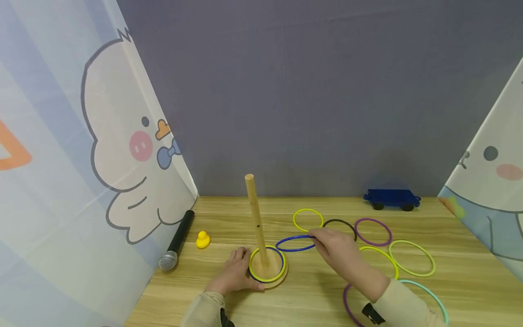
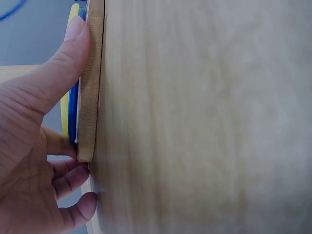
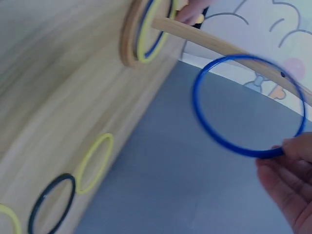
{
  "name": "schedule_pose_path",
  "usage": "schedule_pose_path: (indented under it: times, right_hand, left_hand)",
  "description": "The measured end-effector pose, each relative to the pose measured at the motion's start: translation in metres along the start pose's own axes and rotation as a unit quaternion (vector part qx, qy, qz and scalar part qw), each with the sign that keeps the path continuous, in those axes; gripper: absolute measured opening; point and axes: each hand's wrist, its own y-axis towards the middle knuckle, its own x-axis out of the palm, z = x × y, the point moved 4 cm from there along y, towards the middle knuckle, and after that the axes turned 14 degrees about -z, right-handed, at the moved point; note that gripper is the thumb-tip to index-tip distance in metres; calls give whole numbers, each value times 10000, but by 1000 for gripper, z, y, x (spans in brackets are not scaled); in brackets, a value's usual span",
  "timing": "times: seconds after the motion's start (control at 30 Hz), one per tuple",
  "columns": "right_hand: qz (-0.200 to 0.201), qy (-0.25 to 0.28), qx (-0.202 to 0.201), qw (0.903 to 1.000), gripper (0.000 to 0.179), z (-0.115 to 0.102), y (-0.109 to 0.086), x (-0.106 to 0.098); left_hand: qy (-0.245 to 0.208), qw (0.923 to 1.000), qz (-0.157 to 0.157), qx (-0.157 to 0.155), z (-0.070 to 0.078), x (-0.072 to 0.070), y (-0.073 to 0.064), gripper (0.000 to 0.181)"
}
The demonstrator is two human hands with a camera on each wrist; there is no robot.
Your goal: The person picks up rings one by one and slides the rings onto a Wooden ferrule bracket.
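Note:
A round wooden base (image 1: 277, 283) carries an upright wooden peg (image 1: 255, 213). Around the peg's foot lie a yellow ring (image 1: 285, 258) and a blue ring (image 2: 73, 109) under it. My left hand (image 1: 234, 276) holds the base at its left side, thumb (image 2: 73, 48) along the rim and the other fingers curled by the far edge. To the right of the peg, above the table, my right hand (image 1: 343, 254) pinches another blue ring (image 3: 197, 105) between thumb and fingers. This ring is tilted, and the peg passes behind it in the right wrist view.
Several loose rings lie on the right: yellow (image 1: 308, 209), black (image 1: 339, 220), purple (image 1: 373, 219), light green (image 1: 434, 263) and turquoise (image 1: 433, 295). A blue toy wagon (image 1: 392, 198) stands at the back. Left are a yellow rubber duck (image 1: 202, 240) and a microphone (image 1: 180, 236).

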Motion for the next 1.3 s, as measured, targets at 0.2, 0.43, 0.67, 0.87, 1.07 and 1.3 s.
schedule_pose_path:
  times: [0.2,0.43,0.67,0.87,1.07,1.3]
  right_hand:
    - [947,492,-817,9909,28,-6,11,-18]
    - [1080,2136,-309,9704,19,-20,35,-32]
    - [627,4832,1036,8671,10,-25,61,-31]
    - [344,6234,1720,7620,21,-25,82,-25]
    - [-27,6825,2306,6935,18,-20,85,-3]
    - [-413,7005,2734,6579,23,-14,71,24]
  left_hand:
    - [-13,10000,-87,-30,0,1,0,118]
    - [16,9999,-114,5,1,-1,0,116]
    - [3,9999,-138,-47,1,-1,0,117]
    - [-32,9999,-134,-32,-1,1,0,118]
    - [-41,9999,-112,-20,-3,3,1,119]
    - [-53,10000,-31,-3,-2,0,1,118]
